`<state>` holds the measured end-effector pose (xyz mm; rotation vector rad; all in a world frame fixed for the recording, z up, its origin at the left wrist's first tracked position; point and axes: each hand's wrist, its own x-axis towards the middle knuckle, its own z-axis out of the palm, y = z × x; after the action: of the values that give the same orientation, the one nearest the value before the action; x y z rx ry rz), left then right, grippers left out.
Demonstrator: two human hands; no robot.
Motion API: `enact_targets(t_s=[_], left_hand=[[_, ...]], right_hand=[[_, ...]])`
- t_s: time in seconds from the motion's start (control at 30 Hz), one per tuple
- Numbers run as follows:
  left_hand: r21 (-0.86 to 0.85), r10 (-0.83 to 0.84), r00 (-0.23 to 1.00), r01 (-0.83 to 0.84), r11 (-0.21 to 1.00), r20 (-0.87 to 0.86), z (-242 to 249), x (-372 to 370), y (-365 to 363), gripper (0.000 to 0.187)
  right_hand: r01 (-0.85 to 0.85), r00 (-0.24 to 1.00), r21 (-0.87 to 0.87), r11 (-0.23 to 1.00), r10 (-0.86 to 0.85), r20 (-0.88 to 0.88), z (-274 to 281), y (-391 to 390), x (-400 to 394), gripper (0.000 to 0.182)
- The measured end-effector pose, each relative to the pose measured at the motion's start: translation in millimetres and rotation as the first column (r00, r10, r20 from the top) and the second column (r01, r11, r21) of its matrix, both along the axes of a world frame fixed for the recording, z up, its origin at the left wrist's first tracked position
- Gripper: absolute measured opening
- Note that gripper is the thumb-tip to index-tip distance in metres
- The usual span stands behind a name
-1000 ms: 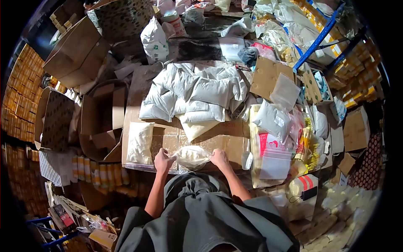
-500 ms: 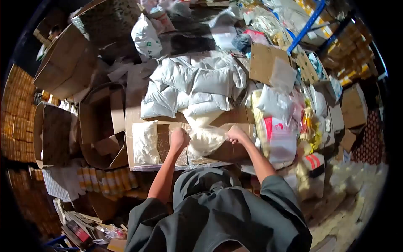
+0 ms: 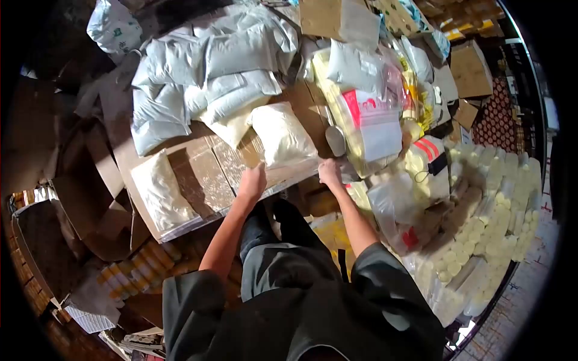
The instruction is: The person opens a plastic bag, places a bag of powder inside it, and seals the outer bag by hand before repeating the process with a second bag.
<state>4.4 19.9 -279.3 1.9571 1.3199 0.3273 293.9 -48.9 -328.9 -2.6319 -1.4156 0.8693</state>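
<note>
A plump bag of pale powder lies on the cardboard-covered table near its front edge. My left hand is closed on the bag's near left corner, and my right hand pinches the near right corner. The bag's near edge is stretched between them. Another pale bag lies flat at the table's left end. Behind the held bag is a pile of white filled bags, with a pale bag partly under it. A metal scoop rests right of the held bag.
Stacked clear and yellow packaging covers the table's right side. Open cardboard boxes stand at the left. Many pale wrapped cylinders are piled at the lower right. A blue-white sack sits at the upper left.
The view has turned and shifted right. The bag between my hands now lies flatter, its near edge pulled straight, where it was bunched up before. Both hands still grip it.
</note>
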Motion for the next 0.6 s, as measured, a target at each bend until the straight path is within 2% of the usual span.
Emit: enact_targets(t_s=[0.03, 0.07, 0.1, 0.13, 0.17, 0.2, 0.23, 0.27, 0.37, 0.4, 0.43, 0.5, 0.53, 0.57, 0.6], left_hand=[[-0.065, -0.046, 0.998, 0.043, 0.997, -0.053, -27, 4, -21, 0.012], [-0.041, -0.065, 0.998, 0.065, 0.997, -0.006, -40, 4, -41, 0.013], [-0.025, -0.077, 0.996, 0.077, 0.997, 0.037, -52, 4, -67, 0.014], [-0.049, -0.109, 0.992, 0.106, 0.993, -0.07, -66, 1, -91, 0.015], [0.006, -0.055, 0.997, 0.055, 0.998, -0.046, -86, -4, -118, 0.013], [-0.017, -0.025, 0.996, 0.024, 1.0, -0.086, -85, -7, -137, 0.012], [-0.031, 0.0, 0.992, -0.004, 1.0, -0.128, -77, -9, -149, 0.012], [0.053, 0.039, 0.992, -0.033, 0.998, -0.122, -78, -9, -163, 0.007], [-0.037, 0.306, 0.95, -0.308, 0.951, -0.061, -95, -4, -210, 0.01], [-0.19, 0.419, 0.897, -0.439, 0.878, -0.138, -106, -2, -225, 0.011], [-0.329, 0.507, 0.831, -0.556, 0.763, -0.229, -118, 2, -241, 0.012], [-0.587, 0.725, 0.689, -0.577, 0.569, 0.025, -145, 13, -271, 0.013], [-0.762, 0.799, 0.582, -0.446, 0.47, 0.151, -148, 25, -273, 0.02], [-0.883, 0.833, 0.544, -0.336, 0.329, 0.103, -146, 34, -278, 0.026], [-0.924, 0.882, 0.458, -0.279, 0.261, 0.111, -136, 51, -272, 0.03]], right_hand=[[0.087, 0.993, -0.069, 0.994, -0.093, -0.08, -2, -18, -7, 0.023], [0.171, 0.971, -0.144, 0.975, -0.192, -0.141, -4, -36, -13, 0.022], [0.4, 0.83, -0.32, 0.859, -0.487, -0.271, 20, -45, -31, 0.022], [0.328, 0.898, -0.139, 0.934, -0.354, -0.262, -19, -79, -28, 0.023], [0.237, 0.946, 0.034, 0.971, -0.222, -0.236, -62, -115, -25, 0.024], [0.181, 0.969, -0.048, 0.982, -0.186, -0.161, -62, -128, -30, 0.025], [0.09, 0.992, -0.028, 0.996, -0.092, -0.089, -52, -140, -37, 0.023], [0.009, 0.997, -0.027, 1.0, -0.011, -0.071, -55, -148, -36, 0.022], [-0.125, 0.986, 0.044, 0.991, 0.129, -0.101, -65, -189, -36, 0.021], [-0.16, 0.977, 0.181, 0.97, 0.183, -0.114, -68, -201, -32, 0.018], [-0.075, 0.967, 0.212, 0.974, 0.123, -0.222, -74, -210, -28, 0.016], [0.096, 0.902, 0.236, 0.967, 0.016, -0.432, -76, -224, -19, 0.016], [0.174, 0.819, 0.118, 0.978, -0.077, -0.569, -74, -226, -16, 0.02], [0.344, 0.656, 0.021, 0.939, -0.224, -0.721, -73, -225, -14, 0.021], [0.483, 0.444, -0.103, 0.87, -0.345, -0.827, -74, -224, -13, 0.022]])
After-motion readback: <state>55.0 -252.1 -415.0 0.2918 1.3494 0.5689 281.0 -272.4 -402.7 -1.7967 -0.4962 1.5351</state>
